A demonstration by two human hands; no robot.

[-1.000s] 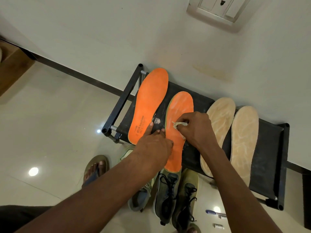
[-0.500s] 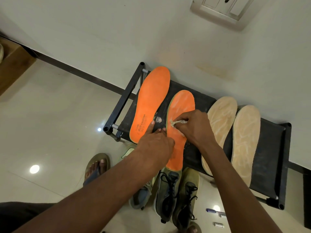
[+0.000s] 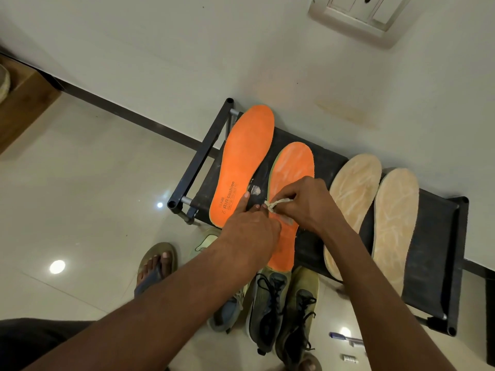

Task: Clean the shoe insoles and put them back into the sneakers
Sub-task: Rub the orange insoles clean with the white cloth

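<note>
A low black rack (image 3: 318, 162) with a fabric top stands against the white wall, resting on a glossy cream tiled floor (image 3: 93, 188). Four insoles lie side by side on the rack top. The left orange insole (image 3: 246, 156) bears printed lettering near its heel. The second orange insole (image 3: 290, 167) lies just beside it, its heel overhanging the front edge. Two tan insoles follow to the right: one (image 3: 353, 188) near the middle, the other (image 3: 393, 226) beside it, both overhanging the front. A pale smudge (image 3: 254, 189) marks the fabric between the orange pair. On the floor before the rack stand two olive sneakers (image 3: 284, 311) and a grey shoe (image 3: 227, 311).
</note>
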